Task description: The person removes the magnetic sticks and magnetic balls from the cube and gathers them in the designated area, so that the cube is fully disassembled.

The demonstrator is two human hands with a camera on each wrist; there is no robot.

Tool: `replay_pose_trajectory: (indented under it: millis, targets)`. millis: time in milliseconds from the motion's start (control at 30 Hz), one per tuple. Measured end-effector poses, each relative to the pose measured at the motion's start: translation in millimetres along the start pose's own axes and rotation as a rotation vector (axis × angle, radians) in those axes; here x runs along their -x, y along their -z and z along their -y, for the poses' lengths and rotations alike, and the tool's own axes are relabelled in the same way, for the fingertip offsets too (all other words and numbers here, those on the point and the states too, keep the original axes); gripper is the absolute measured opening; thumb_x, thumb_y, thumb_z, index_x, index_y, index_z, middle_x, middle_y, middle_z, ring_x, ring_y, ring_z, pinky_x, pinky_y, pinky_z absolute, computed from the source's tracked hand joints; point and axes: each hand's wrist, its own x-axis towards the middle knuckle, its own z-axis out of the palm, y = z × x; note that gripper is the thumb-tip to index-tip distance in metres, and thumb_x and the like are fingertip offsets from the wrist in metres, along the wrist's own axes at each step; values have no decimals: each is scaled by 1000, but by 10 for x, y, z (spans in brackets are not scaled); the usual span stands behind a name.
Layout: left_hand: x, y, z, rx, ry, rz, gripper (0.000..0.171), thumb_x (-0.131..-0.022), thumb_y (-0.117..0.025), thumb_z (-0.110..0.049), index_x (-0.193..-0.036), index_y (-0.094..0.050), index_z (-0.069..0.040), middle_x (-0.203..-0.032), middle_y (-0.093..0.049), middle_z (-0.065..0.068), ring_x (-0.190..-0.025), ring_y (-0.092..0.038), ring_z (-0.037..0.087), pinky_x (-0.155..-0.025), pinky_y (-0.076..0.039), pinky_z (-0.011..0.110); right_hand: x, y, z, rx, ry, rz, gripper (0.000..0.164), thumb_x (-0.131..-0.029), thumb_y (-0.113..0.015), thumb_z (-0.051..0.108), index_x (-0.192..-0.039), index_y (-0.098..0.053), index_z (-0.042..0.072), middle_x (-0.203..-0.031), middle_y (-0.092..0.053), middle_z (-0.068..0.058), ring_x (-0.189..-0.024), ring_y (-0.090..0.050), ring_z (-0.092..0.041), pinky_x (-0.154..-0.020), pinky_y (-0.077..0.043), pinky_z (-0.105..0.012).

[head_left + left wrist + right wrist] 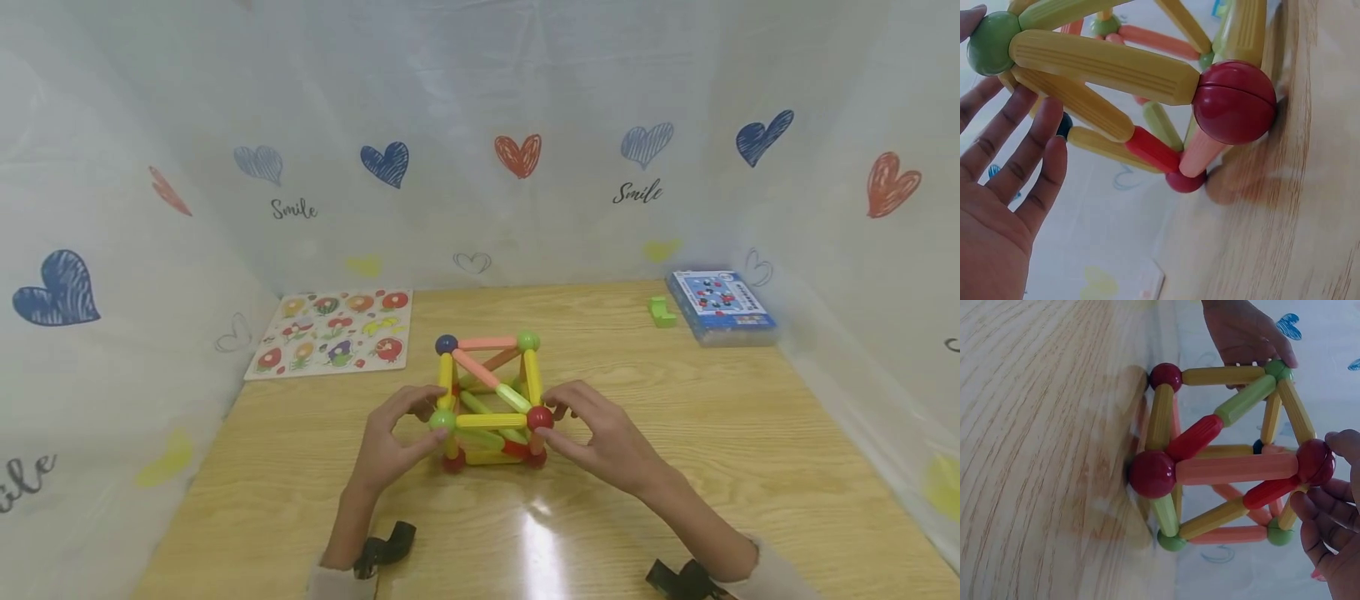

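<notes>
A box-shaped frame of coloured toy building sticks and balls (491, 421) stands on the wooden table, with slanting sticks across its sides. My left hand (390, 437) holds the green ball (992, 44) at its near upper left corner, thumb on one side and fingers on the other. At the near upper right corner, my right hand (603, 429) pinches the red ball (1316, 462) between thumb and fingers. Lower red balls (1235, 103) rest on the tabletop. A blue ball (446, 344) and another green ball (528, 341) form the far upper corners.
A fruit picture board (330, 333) lies at the back left of the table (750, 450). Toward the back right are a blue boxed set (723, 304) and a small green piece (662, 312). Printed white sheeting (480, 217) surrounds the table at the back and sides.
</notes>
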Motion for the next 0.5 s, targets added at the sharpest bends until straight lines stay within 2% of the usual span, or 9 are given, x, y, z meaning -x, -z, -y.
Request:
replay_pose_trajectory:
  millis: [233, 367, 500]
  targets:
    - [29, -2, -2, -11, 6, -12, 43, -76, -80, 5, -117, -67, 0, -103, -69, 11, -86, -62, 17, -78, -54, 38, 14, -107, 23, 27, 5, -12, 36, -85, -82, 23, -112, -63, 9, -103, -62, 6, -81, -58, -9, -72, -48, -15]
    - [21, -4, 2, -12, 21, -8, 43, -77, -80, 4, -118, -67, -1, -102, -68, 8, -86, -61, 17, -79, -53, 40, 21, -186, 66, 80, -14, -80, 38, -82, -84, 24, -109, -62, 8, -97, -60, 6, -71, -53, -7, -60, -43, -11]
    - [5, -6, -3, -8, 21, -1, 43, -77, -80, 4, -118, -67, -1, -102, -68, 7, -86, -61, 18, -78, -53, 42, 16, -259, 117, 46, -66, -145, 37, -78, -86, 13, -105, -62, 7, -94, -59, 3, -64, -52, -5, -53, -43, -10]
